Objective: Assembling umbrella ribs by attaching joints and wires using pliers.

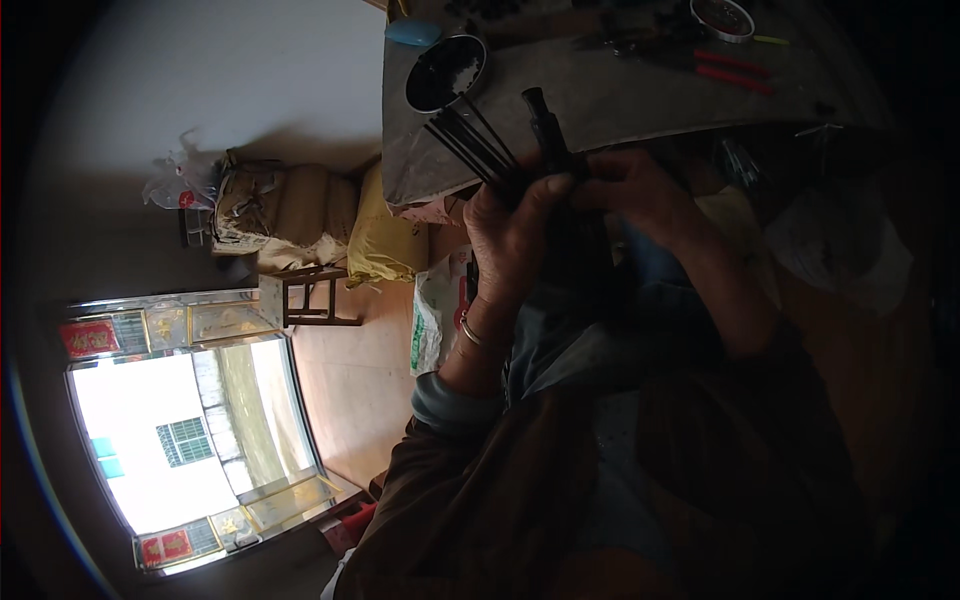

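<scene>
My left hand (505, 235) is closed around a bundle of thin black rods (468, 148), which fan out toward the upper left. Beside them a thicker black shaft with a flared end (543, 118) points up toward the table. My right hand (635, 190) has its fingers bent in against the lower part of this shaft, close to my left thumb. Dark material hangs below both hands, too dim to make out. Whether rods and shaft are joined is hidden by my fingers.
Ahead is a grey-covered table (600, 95) with a bowl of small dark bits (447, 73), a light blue object (413, 33), red-handled pliers or similar tool (735, 72) and a white-rimmed dish (722, 18). Left stand a wooden stool (318, 297), a yellow sack (385, 235) and stacked brown sacks (300, 205).
</scene>
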Demonstrator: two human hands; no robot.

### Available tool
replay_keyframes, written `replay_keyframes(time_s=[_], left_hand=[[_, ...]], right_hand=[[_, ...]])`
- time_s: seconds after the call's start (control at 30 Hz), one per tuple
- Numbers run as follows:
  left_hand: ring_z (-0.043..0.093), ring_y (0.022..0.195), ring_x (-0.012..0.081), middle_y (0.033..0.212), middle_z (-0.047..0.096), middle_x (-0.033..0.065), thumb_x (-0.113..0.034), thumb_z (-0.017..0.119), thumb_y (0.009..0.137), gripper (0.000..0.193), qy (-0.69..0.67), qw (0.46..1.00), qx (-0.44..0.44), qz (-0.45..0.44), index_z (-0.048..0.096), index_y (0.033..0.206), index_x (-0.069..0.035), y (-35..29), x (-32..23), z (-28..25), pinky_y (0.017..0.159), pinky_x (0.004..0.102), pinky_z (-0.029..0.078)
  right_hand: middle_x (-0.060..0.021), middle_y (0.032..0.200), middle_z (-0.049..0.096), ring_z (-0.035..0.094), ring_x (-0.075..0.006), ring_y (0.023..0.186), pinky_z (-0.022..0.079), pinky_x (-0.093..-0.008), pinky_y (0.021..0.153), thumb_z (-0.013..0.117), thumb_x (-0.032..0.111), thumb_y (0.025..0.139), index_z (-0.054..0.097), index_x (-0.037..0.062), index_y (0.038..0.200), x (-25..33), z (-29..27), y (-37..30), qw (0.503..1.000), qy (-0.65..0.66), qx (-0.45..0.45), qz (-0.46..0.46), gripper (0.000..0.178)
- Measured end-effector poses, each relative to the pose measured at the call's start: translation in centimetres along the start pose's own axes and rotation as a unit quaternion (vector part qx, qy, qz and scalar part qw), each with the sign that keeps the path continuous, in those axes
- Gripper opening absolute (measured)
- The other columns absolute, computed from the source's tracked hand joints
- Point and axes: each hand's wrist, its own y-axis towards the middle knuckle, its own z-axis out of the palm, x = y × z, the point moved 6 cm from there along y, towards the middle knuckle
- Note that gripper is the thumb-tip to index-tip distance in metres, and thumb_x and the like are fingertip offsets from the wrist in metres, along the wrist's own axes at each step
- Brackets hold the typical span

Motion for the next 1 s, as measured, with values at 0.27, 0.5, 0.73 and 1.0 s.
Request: replay_keyframes(time_s=[0.27, 0.5, 0.73, 1.0], left_hand=[[0.063, 0.089, 0.0120, 0.097, 0.069, 0.0066, -0.009, 0.068, 0.085, 0.029, -0.049, 0.997, -0.017, -0.056, 0.063, 0.112, 0.000, 0.2, 0.9, -1.5, 0.082, 0.0258, 0.050], [0.062, 0.089, 0.0115, 0.098, 0.068, 0.0065, -0.010, 0.070, 0.084, 0.031, -0.066, 0.995, -0.051, -0.055, 0.063, 0.112, 0.001, 0.4, 1.9, -2.4, 0.082, 0.0256, 0.049], [0.062, 0.087, 0.0106, 0.097, 0.068, 0.0056, -0.008, 0.070, 0.084, 0.032, -0.059, 0.995, -0.060, -0.053, 0.062, 0.113, 0.001, 0.3, 1.5, -2.0, 0.081, 0.0245, 0.049], [0.062, 0.089, 0.0104, 0.097, 0.069, 0.0054, -0.006, 0.069, 0.085, 0.030, -0.045, 0.997, -0.065, -0.010, 0.063, 0.114, 0.000, -0.3, 1.3, -1.9, 0.081, 0.0247, 0.050]], right_hand=[[0.0015, 0.073, 0.062, 0.054, -0.0037, 0.068, 0.041, -0.0208, 0.060, 0.072, 0.026, 0.081, 0.069, 0.0050, 0.088, 0.1, 1.3, 0.7, 1.000, -0.008, 0.007, 0.023, 0.022], [0.0005, 0.069, 0.062, 0.053, -0.0048, 0.062, 0.040, -0.0218, 0.057, 0.068, 0.021, 0.085, 0.069, 0.0014, 0.091, 1.1, 2.8, 0.0, 0.988, -0.028, -0.093, -0.118, 0.020], [-0.0009, 0.065, 0.061, 0.051, -0.0047, 0.058, 0.039, -0.0222, 0.054, 0.069, 0.020, 0.085, 0.069, 0.0029, 0.089, 2.5, 2.5, -0.7, 0.976, -0.125, -0.111, -0.140, 0.018], [0.0018, 0.066, 0.060, 0.052, -0.0043, 0.059, 0.040, -0.0207, 0.054, 0.071, 0.025, 0.083, 0.069, 0.0040, 0.083, 0.6, 1.5, 0.4, 0.998, -0.044, -0.038, -0.009, 0.021]])
